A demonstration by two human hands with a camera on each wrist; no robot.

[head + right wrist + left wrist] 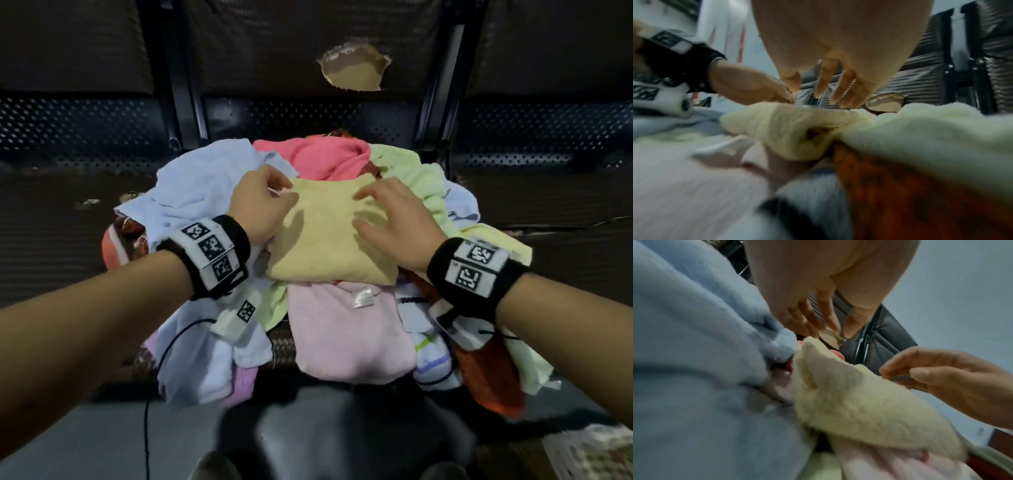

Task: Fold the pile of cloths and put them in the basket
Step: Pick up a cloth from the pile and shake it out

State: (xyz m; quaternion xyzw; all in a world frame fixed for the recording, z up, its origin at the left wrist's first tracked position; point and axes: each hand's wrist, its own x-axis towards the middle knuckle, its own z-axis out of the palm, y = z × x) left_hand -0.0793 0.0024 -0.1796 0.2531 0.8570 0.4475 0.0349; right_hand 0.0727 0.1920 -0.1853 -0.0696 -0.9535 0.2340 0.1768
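Dark woven bench seat point(51, 219) with a torn backrest behind carries the whole cloth pile point(212, 192); a white lattice thing at the lower-right edge of the head view point(592, 452) may be the basket, can't confirm.

Yellow cloth point(329, 236) sits on top of the pile, centred between both hands, already doubled into a rough rectangle. Long axis runs away from the person, far edge against the coral-pink cloth point(318, 157), near edge overlapping the pale pink cloth point(346, 339).

Left hand point(260, 202): fingers curled, thumb and fingertips pinching at the far-left corner of the yellow cloth. Left wrist view shows that corner raised toward the fingers, but blur hides the exact contact.

Right hand point(394, 219): fingers spread and relaxed, tips resting on or just over the far-right part of the cloth, nothing gripped.

Key relation: both hands are at the far edge and the free length lies toward the body. My read is the next fold brings the far edge toward the near edge. The left hand has the hold; the right needs to pinch its corner first.

Risk: soft terry, so an uneven lift skews the fold.
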